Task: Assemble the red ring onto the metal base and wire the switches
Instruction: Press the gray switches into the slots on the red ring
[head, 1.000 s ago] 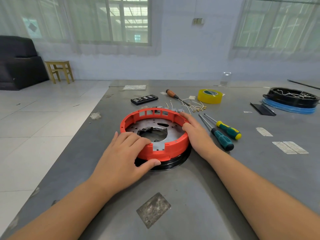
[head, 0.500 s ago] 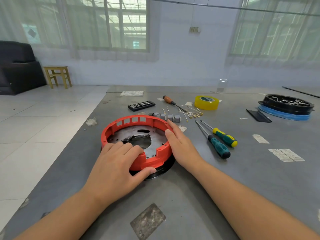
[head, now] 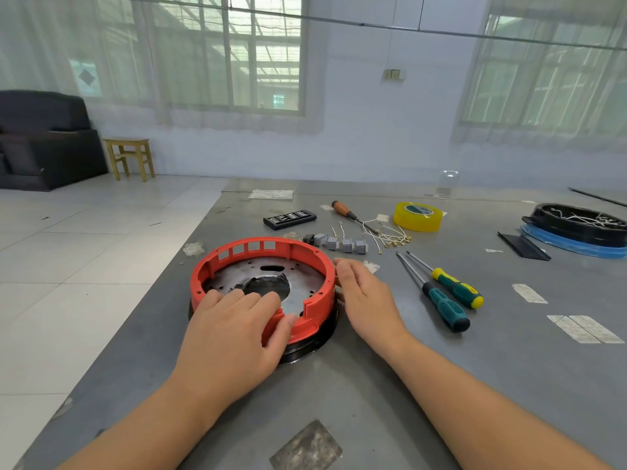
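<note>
Red ring [head: 307, 262] sits on metal base [head: 298, 283], mid table [head: 373, 385]. Left hand [head: 234, 334] grips near rim w/ thumb outside; right hand [head: 364, 296] flat vs. side. Prob. stiff, light plastic (thin window section) — hold solid rim.

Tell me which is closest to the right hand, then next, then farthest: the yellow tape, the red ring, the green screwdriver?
From the right hand:
1. Red ring, touching it on its left.
2. Green screwdriver, to its right.
3. Yellow tape, far back on the table.
</note>
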`<act>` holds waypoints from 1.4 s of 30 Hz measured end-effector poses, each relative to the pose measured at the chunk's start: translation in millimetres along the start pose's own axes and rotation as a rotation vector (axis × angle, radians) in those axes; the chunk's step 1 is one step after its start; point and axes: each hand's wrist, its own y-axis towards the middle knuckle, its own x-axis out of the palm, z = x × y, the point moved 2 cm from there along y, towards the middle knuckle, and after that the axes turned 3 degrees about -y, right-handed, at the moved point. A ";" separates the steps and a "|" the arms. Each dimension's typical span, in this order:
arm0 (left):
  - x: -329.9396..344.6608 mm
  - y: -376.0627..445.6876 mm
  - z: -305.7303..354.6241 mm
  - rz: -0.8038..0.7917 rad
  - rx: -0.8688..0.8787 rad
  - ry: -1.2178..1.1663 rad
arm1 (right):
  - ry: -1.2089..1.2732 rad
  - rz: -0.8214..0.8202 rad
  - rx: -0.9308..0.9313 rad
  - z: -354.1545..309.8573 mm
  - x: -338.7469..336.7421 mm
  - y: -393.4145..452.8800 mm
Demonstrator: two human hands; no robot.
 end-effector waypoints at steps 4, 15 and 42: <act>4.0 3.7 -7.6 -0.051 -0.075 0.011 | -0.260 0.084 -0.043 10.9 -5.9 19.2; 24.6 7.7 -26.7 -0.008 -0.249 -0.100 | -0.873 0.121 -0.218 23.7 24.6 108.9; 18.3 6.3 -38.0 0.003 -0.320 -0.341 | -0.417 0.141 -0.271 20.4 25.2 101.1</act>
